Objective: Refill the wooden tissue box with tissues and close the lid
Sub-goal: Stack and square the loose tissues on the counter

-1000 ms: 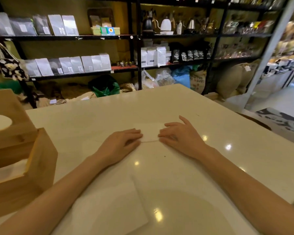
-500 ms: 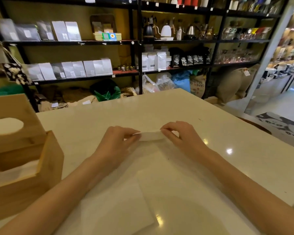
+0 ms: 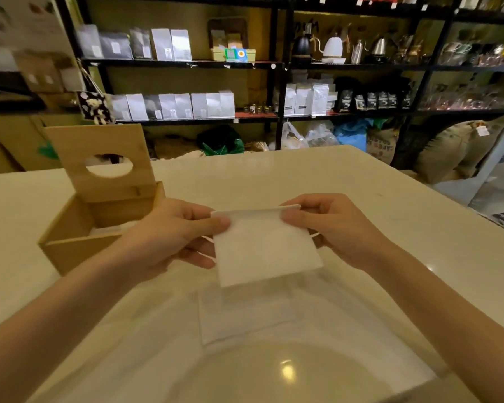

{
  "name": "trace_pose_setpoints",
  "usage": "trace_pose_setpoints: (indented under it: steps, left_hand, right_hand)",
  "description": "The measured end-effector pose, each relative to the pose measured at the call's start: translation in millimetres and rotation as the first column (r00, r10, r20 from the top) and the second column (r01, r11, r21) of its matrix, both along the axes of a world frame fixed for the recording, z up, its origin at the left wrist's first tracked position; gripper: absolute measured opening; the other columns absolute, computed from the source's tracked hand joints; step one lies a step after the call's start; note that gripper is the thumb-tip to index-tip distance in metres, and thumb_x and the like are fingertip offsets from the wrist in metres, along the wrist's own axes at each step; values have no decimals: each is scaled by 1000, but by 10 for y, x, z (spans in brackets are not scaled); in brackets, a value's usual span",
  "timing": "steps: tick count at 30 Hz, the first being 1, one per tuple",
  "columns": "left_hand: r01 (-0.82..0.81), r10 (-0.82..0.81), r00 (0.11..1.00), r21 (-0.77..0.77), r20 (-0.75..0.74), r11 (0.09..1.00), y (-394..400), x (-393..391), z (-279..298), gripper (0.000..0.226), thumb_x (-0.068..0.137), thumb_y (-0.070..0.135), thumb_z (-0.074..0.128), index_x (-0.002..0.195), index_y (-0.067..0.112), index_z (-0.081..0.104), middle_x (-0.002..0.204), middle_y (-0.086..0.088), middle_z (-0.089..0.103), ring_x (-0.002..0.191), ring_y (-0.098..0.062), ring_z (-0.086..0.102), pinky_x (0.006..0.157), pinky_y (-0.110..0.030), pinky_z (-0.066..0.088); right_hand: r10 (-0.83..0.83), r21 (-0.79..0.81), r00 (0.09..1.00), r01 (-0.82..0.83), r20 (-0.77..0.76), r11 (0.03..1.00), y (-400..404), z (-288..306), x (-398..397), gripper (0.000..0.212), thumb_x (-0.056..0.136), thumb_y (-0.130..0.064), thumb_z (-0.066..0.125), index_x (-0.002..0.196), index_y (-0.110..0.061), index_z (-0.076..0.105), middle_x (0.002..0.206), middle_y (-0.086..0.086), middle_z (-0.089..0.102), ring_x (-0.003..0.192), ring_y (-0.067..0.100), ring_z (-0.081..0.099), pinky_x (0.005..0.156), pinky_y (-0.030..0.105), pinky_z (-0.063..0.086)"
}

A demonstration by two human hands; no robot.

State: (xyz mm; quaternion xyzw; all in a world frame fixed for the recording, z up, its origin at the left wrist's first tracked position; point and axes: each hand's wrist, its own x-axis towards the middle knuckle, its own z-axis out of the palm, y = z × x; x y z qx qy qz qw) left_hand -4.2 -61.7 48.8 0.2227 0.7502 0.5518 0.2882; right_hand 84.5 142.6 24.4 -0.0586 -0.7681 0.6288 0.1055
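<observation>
You've got a folded white tissue pinched by its top corners, your left hand on one corner with the thumb pressed over the front, your right hand on the other, thumb and fingers squeezed on the top edge. It hangs down from your grip, clear of the table. Just left of your left hand sits the wooden tissue box, open, with its lid tipped up at the back and something white inside. Below your grip, more tissues lie flat on the table.
</observation>
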Motion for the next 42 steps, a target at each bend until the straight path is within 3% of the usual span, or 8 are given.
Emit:
trace_pose_setpoints:
  steps: [9, 15, 22, 26, 31, 36, 38, 42]
  left_hand:
    - [41, -33, 994, -77, 103, 996, -340, 102, -365, 14, 82, 11, 61, 94, 10, 67, 71, -16, 73, 43, -15, 64, 40, -22, 54]
    - [-1, -73, 961, -270, -268, 963, -312, 74, -578, 18, 81, 22, 65, 99, 22, 62, 44, 0, 62, 32, -8, 49, 37, -19, 39]
    - [-155, -164, 644, -337, -747, 929, -350, 78, -658, 34, 86, 42, 49, 119, 33, 52, 98, 11, 55, 87, -7, 53, 76, -23, 45]
    - [-65, -320, 535, -415, -782, 908, -384, 36, -786, 61, 82, 61, 24, 133, 31, 40, 140, 10, 36, 128, -6, 30, 101, -17, 24]
    - [5, -431, 543, -510, -720, 860, -367, 40, -840, 105, 57, 79, -8, 139, 27, 32, 150, 12, 25, 138, -2, 11, 106, -16, 6]
    - [-2, -391, 453, -439, -801, 898, -339, 64, -803, 74, 72, 69, 22, 124, 26, 53, 139, 12, 45, 137, -4, 22, 103, -17, 14]
    - [3, -365, 480, -414, -798, 910, -314, 69, -785, 50, 83, 53, 43, 122, 24, 55, 137, 10, 48, 136, -5, 24, 104, -16, 16]
    - [37, -324, 606, -381, -727, 924, -301, 79, -712, 29, 85, 31, 57, 112, 22, 57, 130, 7, 51, 131, -6, 31, 101, -14, 22]
  right_hand:
    - [-2, 3, 992, 2, 123, 1000, -316, -395, 51, 7, 78, -6, 67, 76, -12, 70, 56, 6, 57, 51, 22, 49, 44, 25, 36]
    - [-99, 465, 995, 79, 18, 882, -347, -493, 65, 6, 76, -20, 67, 79, -25, 69, 65, -9, 57, 55, 3, 43, 59, 22, 37]
    - [-15, 829, 996, 86, -93, 553, -248, -523, 79, 49, 82, -49, 49, 125, -27, 50, 127, -8, 48, 120, 7, 28, 98, 25, 32]
    - [132, 893, 990, -96, 41, 440, -247, -574, 72, 58, 87, -47, 15, 141, -32, 26, 153, -10, 23, 140, 9, 8, 114, 26, 10]
    - [167, 949, 982, -139, 93, 284, -290, -606, 61, 63, 84, -43, 8, 137, -24, 37, 151, -4, 30, 142, 15, 10, 111, 25, 1]
    - [173, 957, 985, -72, 23, 282, -286, -596, 81, 43, 87, -38, 32, 117, -17, 56, 132, 1, 53, 136, 22, 30, 109, 29, 20]
    - [184, 965, 983, -55, 7, 258, -285, -592, 72, 37, 85, -36, 39, 107, -14, 59, 123, 2, 59, 131, 25, 37, 106, 32, 28]
    - [189, 948, 982, -63, 4, 311, -350, -477, 70, 24, 84, -27, 49, 103, -13, 56, 122, 0, 57, 134, 20, 29, 102, 19, 19]
